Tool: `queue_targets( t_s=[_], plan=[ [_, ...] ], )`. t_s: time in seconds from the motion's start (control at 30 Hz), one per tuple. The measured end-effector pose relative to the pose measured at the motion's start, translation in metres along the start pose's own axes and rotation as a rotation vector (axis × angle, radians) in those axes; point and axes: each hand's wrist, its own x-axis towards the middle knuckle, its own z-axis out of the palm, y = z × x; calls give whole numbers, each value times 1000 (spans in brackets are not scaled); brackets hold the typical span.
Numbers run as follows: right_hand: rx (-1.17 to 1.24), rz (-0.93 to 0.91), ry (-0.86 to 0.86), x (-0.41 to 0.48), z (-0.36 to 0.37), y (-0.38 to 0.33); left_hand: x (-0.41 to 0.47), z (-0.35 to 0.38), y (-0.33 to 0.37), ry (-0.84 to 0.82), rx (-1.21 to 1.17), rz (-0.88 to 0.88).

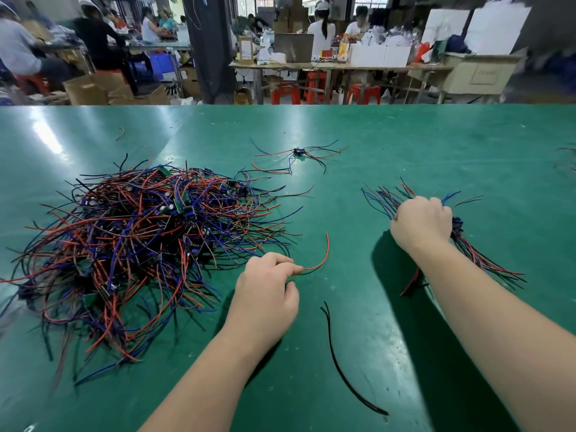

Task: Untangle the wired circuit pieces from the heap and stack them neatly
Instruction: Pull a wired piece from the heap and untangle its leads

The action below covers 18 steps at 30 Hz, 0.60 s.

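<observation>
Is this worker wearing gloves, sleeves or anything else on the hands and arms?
Nothing worn shows. The left hand and the right hand are bare: no gloves, rings or finger covers. The left forearm and the right forearm are bare too, with no sleeve, watch or wrist strap anywhere up to the picture's edge.

Table top [405,135]: green mat, smooth, glossy, lightly scuffed. Heap [140,232]: wires in smooth plastic-looking insulation, red, blue and black; circuit boards [180,204] green, matt. Loose black wire [339,366]: shiny sheath. Boxes [90,88]: brown matt cardboard. Stools [285,93]: red plastic.
</observation>
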Motion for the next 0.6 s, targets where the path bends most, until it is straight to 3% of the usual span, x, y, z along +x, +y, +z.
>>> queue_targets(
  t_s=[0.07, 0.13, 0.2, 0.3, 0.37, 0.47, 0.6],
  plan=[
    [38, -52, 13, -13, -9, -12, 0, 0, 0, -5, 92, -42],
    [228, -114, -110, -32, -23, -23, -1, 1, -1, -20, 179, -81],
    [382, -210, -364, -53, -37, -30, -1, 2, -4, -24, 219, -118],
    [330, -395, -864, -87, -61, -37, 0, 2, -8, -12, 258, -143],
    [280, -478, -1047, -104, -68, -42, 1, 2, -9, -12, 283, -138],
    [315, -516, -1047, -118, -69, -50, 3, 0, -10, 33, 306, -114],
    [389, -516, -910, -118, -69, -53, 4, -2, -13, 53, 305, -138]
  ],
)
